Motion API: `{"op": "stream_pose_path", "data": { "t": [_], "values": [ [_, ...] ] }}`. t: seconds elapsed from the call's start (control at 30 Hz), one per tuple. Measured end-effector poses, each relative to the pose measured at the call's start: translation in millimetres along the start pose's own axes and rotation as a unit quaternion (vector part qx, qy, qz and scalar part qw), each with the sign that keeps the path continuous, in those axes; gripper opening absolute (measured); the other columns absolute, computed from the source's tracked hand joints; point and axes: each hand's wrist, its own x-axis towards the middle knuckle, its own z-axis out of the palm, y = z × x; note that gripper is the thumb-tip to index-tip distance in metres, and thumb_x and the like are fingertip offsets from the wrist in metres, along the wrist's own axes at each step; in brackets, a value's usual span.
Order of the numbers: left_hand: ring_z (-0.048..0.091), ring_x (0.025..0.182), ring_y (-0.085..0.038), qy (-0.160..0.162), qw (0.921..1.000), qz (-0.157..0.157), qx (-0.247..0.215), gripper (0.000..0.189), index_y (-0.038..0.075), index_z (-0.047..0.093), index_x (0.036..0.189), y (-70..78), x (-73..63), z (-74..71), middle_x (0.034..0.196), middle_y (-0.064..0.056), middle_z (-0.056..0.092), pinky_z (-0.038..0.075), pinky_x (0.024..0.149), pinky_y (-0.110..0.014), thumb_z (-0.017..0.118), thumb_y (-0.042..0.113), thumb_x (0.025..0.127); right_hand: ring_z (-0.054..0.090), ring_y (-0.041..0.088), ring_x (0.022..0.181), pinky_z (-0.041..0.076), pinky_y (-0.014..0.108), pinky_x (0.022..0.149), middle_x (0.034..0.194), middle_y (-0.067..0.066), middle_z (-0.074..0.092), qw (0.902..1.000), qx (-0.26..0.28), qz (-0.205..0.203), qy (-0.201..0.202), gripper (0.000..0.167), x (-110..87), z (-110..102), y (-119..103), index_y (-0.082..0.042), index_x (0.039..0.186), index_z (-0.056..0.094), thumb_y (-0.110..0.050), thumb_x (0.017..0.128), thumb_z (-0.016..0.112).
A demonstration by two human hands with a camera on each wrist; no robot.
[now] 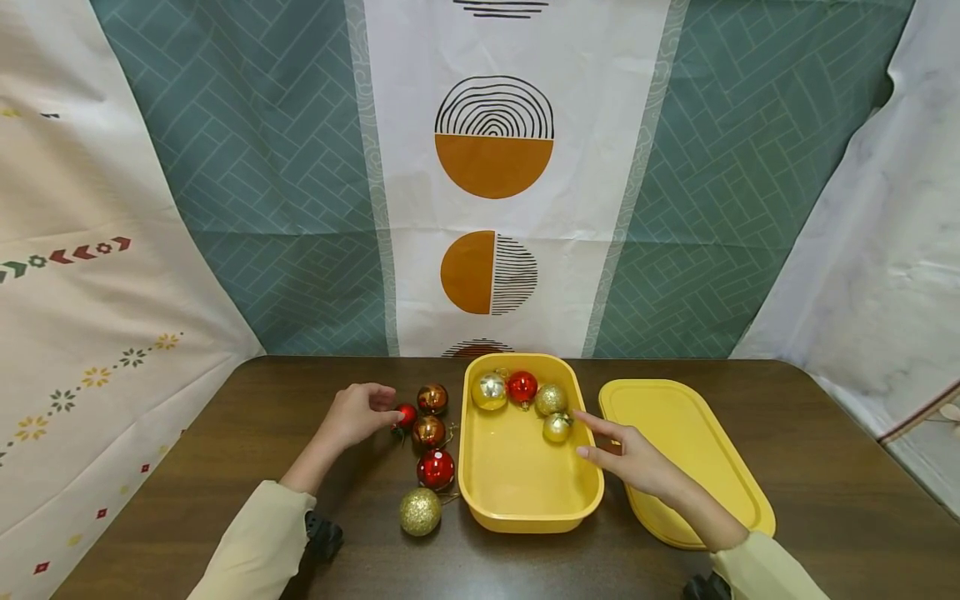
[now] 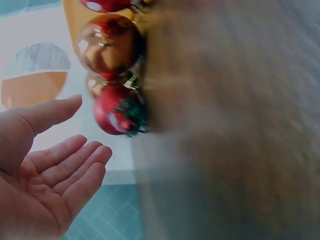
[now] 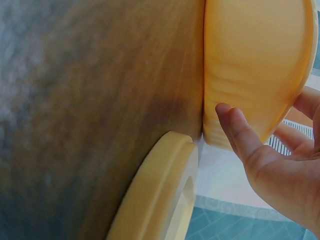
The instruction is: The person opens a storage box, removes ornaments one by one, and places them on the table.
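Note:
My left hand [image 1: 362, 413] reaches beside a small red Christmas bauble [image 1: 407, 416] with green trim, left of the box. In the left wrist view its thumb and fingers are parted, and the red bauble [image 2: 116, 110] lies just beyond the fingertips. Two copper baubles, one at the back [image 1: 432, 399] and one nearer [image 1: 429, 432], stand close to it. My right hand [image 1: 637, 458] is at the right rim of a yellow box [image 1: 525, 527], fingers loosely extended over the edge. Inside the box are a gold-and-silver bauble [image 1: 490, 391], a red one [image 1: 522, 387], a glittery gold one [image 1: 551, 399] and a shiny gold one [image 1: 557, 427].
A dotted red bauble [image 1: 436, 469] and a glittery gold bauble [image 1: 420, 512] lie along the box's left side. The yellow lid [image 1: 690, 442] lies on the brown table [image 1: 832, 467] to the right. Patterned cloth hangs behind the table.

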Motion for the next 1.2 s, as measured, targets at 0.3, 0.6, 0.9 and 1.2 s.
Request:
{"op": "stream_pose_path", "data": {
  "t": [0.3, 0.6, 0.9, 1.2],
  "values": [
    [0.063, 0.091, -0.030, 0.024, 0.9986, 0.030, -0.037, 0.037, -0.004, 0.062, 0.109, 38.1, -4.7, 1.0, 0.103, -0.020, 0.065, 0.051, 0.078, -0.040, 0.071, 0.013, 0.077, 0.034, 0.045, 0.123, 0.048, 0.030, 0.085, 0.140, 0.027, 0.032, 1.0000, -0.004, 0.004, -0.001, 0.061, 0.0, 0.0, -0.6, 0.009, 0.135, 0.034, -0.023, 0.090, 0.058],
    [0.064, 0.089, -0.025, 0.013, 0.9938, 0.063, -0.091, 0.035, -0.002, 0.065, 0.104, 90.2, -13.1, 26.7, 0.099, -0.014, 0.067, 0.051, 0.078, -0.036, 0.075, 0.011, 0.074, 0.034, 0.045, 0.123, 0.047, 0.029, 0.086, 0.140, 0.027, 0.031, 1.0000, -0.007, 0.002, 0.001, 0.060, -1.0, -0.7, -3.1, 0.008, 0.135, 0.034, -0.022, 0.090, 0.058],
    [0.062, 0.094, -0.023, -0.061, 0.9876, 0.124, -0.074, 0.039, 0.001, 0.063, 0.111, 127.7, -17.0, 62.4, 0.105, -0.012, 0.065, 0.049, 0.082, -0.035, 0.073, 0.017, 0.077, 0.037, 0.045, 0.121, 0.049, 0.030, 0.084, 0.140, 0.028, 0.030, 1.0000, 0.000, 0.009, 0.000, 0.061, -1.1, -0.4, -2.6, 0.008, 0.136, 0.033, -0.024, 0.090, 0.058],
    [0.060, 0.099, -0.024, -0.094, 0.9863, 0.119, -0.064, 0.044, 0.000, 0.061, 0.114, 149.2, -10.6, 100.3, 0.110, -0.011, 0.064, 0.048, 0.084, -0.035, 0.074, 0.018, 0.076, 0.040, 0.044, 0.119, 0.049, 0.030, 0.084, 0.139, 0.029, 0.032, 1.0000, 0.001, 0.004, -0.004, 0.060, -1.1, -1.0, -6.1, 0.009, 0.136, 0.033, -0.022, 0.090, 0.057]
  ]
}}
